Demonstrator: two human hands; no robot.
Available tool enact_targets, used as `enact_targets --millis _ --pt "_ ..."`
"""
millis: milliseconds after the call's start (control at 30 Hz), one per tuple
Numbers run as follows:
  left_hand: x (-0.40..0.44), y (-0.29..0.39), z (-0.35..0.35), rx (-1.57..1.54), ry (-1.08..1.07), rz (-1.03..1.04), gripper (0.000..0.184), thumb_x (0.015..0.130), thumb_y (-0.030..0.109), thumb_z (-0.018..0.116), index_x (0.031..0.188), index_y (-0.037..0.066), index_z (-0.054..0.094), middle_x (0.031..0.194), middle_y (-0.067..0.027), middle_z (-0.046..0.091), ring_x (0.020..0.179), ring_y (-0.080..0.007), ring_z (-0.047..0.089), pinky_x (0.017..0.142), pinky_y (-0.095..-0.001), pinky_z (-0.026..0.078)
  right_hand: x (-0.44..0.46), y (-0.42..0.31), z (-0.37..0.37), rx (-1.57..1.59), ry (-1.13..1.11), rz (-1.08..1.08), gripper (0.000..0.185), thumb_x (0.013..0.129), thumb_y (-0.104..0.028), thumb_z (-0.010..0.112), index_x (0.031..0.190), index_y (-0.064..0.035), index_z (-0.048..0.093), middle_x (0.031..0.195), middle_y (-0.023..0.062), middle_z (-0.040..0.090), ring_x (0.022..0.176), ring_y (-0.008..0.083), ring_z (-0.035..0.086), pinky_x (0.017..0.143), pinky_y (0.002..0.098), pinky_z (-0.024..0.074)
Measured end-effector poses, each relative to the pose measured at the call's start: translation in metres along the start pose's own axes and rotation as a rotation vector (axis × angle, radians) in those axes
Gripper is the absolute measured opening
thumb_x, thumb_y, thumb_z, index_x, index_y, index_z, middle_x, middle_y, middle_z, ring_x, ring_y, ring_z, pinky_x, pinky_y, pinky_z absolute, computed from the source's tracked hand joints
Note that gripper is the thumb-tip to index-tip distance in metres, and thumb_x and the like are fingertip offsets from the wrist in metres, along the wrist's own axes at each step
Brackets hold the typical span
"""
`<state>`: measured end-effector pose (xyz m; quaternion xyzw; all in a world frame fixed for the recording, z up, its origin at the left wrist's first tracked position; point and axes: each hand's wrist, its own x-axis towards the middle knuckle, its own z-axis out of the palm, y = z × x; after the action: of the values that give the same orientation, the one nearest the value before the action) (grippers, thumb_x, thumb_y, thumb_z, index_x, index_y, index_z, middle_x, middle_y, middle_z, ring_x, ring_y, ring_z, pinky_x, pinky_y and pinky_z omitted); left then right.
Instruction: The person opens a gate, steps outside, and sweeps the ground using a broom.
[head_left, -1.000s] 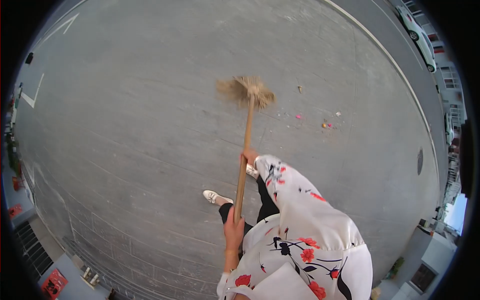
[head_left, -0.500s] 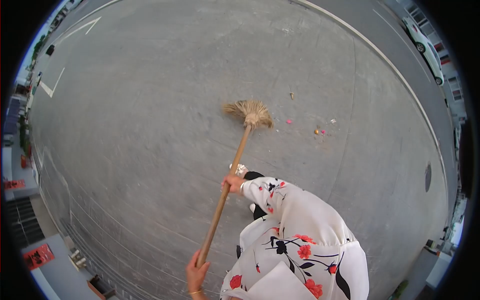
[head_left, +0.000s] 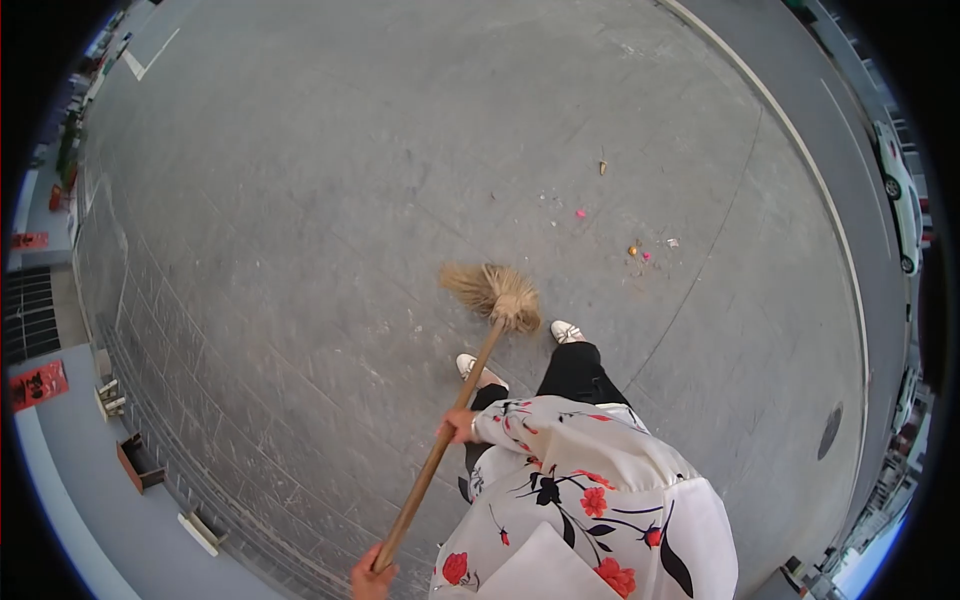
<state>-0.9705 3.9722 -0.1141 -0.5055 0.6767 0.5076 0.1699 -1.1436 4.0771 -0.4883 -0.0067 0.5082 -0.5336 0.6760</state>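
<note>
A broom with a straw head [head_left: 497, 293] and a long wooden handle [head_left: 428, 472] slants across the lower middle of the view. Near the handle's top end, at the bottom edge, my left hand [head_left: 371, 577] is wrapped round it. Farther down the handle my right hand [head_left: 459, 425] grips it, its arm in a white flowered sleeve. The straw rests on or just above the grey pavement [head_left: 300, 200], close in front of my white shoes. Right of the broom and farther off lie a pink scrap [head_left: 580, 213], a small golden thing [head_left: 632, 251] and a pale scrap [head_left: 672, 243].
A small brownish piece [head_left: 602, 168] lies farther out. At the right are a pale kerb line [head_left: 829, 200], a road with a white car [head_left: 900, 195], and a round cover [head_left: 830, 432]. Benches [head_left: 203, 533] and a brown box [head_left: 140, 463] stand at the lower left.
The broom head has come closer to my feet. Both hands have shifted down and to the left in view, still on the handle. The camera view has turned, and both shoes now show.
</note>
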Motion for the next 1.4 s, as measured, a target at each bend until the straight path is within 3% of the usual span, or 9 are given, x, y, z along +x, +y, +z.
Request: enact_targets --millis 33,100,233,267,300,400,633,1200,1400 --pt "0.004 0.001 0.029 -0.057 -0.012 -0.087 0.039 0.059 0.001 0.059 0.097 -0.001 0.050 0.076 -0.0029 0.052 0.069 -0.0082 0.047 0.061 -0.0200 0.038 0.008 0.006 -0.021 0.727 0.156 0.445 0.019 0.064 -0.005 0.052 0.081 -0.0035 0.045 0.074 0.0121 0.050 0.073 0.0255 0.052 0.065 0.0372 0.0433" --pt "0.027 -0.009 0.096 -0.014 -0.013 -0.004 0.042 0.060 0.003 0.059 0.100 0.000 0.048 0.083 -0.0066 0.054 0.074 -0.0102 0.048 0.065 -0.0219 0.039 -0.021 -0.003 -0.100 -1.018 0.106 -0.431 0.025 0.055 -0.016 0.065 0.075 -0.0103 0.051 0.069 0.0079 0.056 0.065 0.0193 0.056 0.059 0.0288 0.0449" --pt "0.078 0.044 0.254 -0.119 0.030 0.160 0.041 0.064 0.006 0.058 0.103 0.001 0.046 0.091 -0.0115 0.054 0.081 -0.0142 0.050 0.071 -0.0256 0.039 -0.024 -0.069 -0.264 -0.818 0.022 -0.093 0.016 0.060 -0.007 0.052 0.075 -0.0109 0.056 0.064 0.0021 0.055 0.061 0.0140 0.053 0.053 0.0276 0.0424" --pt "0.094 0.062 0.293 -0.167 0.041 0.189 0.040 0.065 0.006 0.057 0.103 0.001 0.046 0.091 -0.0123 0.054 0.081 -0.0155 0.051 0.072 -0.0263 0.039 -0.019 -0.057 -0.317 -0.926 0.149 -0.461 0.015 0.060 -0.003 0.048 0.069 -0.0115 0.058 0.062 0.0028 0.056 0.058 0.0144 0.052 0.052 0.0269 0.0419" --pt "0.111 0.086 0.331 -0.185 0.056 0.277 0.040 0.066 0.007 0.056 0.104 0.001 0.045 0.092 -0.0135 0.053 0.082 -0.0170 0.051 0.072 -0.0269 0.039 -0.034 -0.104 -0.333 -1.038 0.331 -0.321 0.017 0.059 0.000 0.047 0.067 -0.0116 0.057 0.062 0.0024 0.055 0.055 0.0149 0.052 0.052 0.0270 0.0417" --pt "0.151 0.144 0.396 -0.161 0.013 0.338 0.042 0.067 0.007 0.055 0.107 0.001 0.042 0.093 -0.0140 0.052 0.084 -0.0193 0.050 0.072 -0.0270 0.039 -0.046 -0.168 -0.380 0.282 0.605 0.021 0.006 0.070 -0.003 0.047 0.076 -0.0026 0.047 0.064 0.0082 0.051 0.054 0.0198 0.051 0.048 0.0317 0.0443" --pt "0.077 0.171 0.382 -0.038 0.061 0.390 0.043 0.066 0.004 0.054 0.106 -0.001 0.041 0.090 -0.0097 0.052 0.079 -0.0126 0.048 0.068 -0.0244 0.039 -0.126 -0.231 -0.370 0.609 0.380 -0.153 0.004 0.072 -0.004 0.048 0.073 -0.0015 0.044 0.059 0.0085 0.048 0.050 0.0195 0.049 0.048 0.0337 0.0461" --pt "-0.239 -0.050 0.427 -0.178 -0.085 -0.365 0.020 0.063 0.009 0.059 0.080 0.001 0.052 0.057 -0.0012 0.050 0.042 -0.0084 0.044 0.038 -0.0235 0.038 -0.315 0.112 -0.250 0.807 0.212 0.484 0.005 0.062 -0.002 0.047 0.062 -0.0048 0.042 0.058 0.0081 0.045 0.056 0.0224 0.046 0.049 0.0363 0.0400" --pt "-0.327 0.004 0.469 0.241 -0.081 -0.323 0.032 0.065 0.020 0.056 0.088 -0.003 0.051 0.064 -0.0122 0.051 0.062 -0.0173 0.047 0.055 -0.0301 0.038 -0.406 0.207 -0.268 0.713 0.034 0.885 0.008 0.064 -0.004 0.050 0.070 -0.0056 0.045 0.069 0.0066 0.049 0.066 0.0203 0.051 0.062 0.0360 0.0418"
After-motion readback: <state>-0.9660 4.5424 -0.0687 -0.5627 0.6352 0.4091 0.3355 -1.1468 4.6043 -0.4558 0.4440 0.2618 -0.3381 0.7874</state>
